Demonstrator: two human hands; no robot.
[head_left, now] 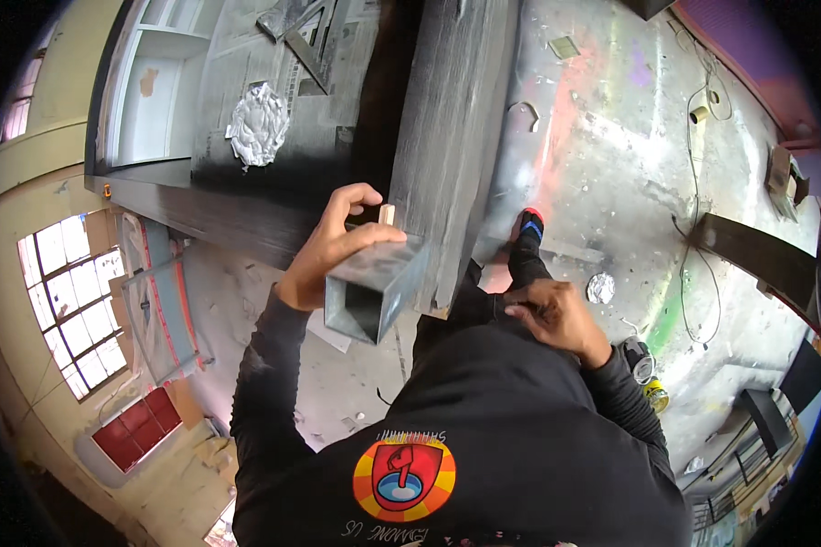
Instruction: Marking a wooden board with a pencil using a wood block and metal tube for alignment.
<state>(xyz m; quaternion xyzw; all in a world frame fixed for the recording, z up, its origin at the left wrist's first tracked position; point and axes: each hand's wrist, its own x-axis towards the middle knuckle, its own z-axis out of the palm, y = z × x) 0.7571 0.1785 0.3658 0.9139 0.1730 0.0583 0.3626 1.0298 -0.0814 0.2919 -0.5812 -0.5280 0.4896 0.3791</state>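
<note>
My left hand [333, 239] is curled at the near end of a dark grey beam [436, 173]. Between its thumb and fingers stands a small pale wooden block [387, 214], which they appear to grip. Just below the thumb, a square metal tube [363, 290] juts toward me with its hollow end showing; whether the palm also bears on it is hidden. Beside my right thigh, my right hand [556, 314] is closed with thumb and fingertips together. Whatever it may hold there is too small and dark to make out.
Crumpled foil [260, 125] and a triangular metal square [310, 55] lie on the dark work surface, near a white shelf unit [160, 96]. On the paint-stained floor are a foil wad [600, 288], a loose cable [690, 173] and a yellow container [656, 396]. A dark bar [757, 264] stretches at right.
</note>
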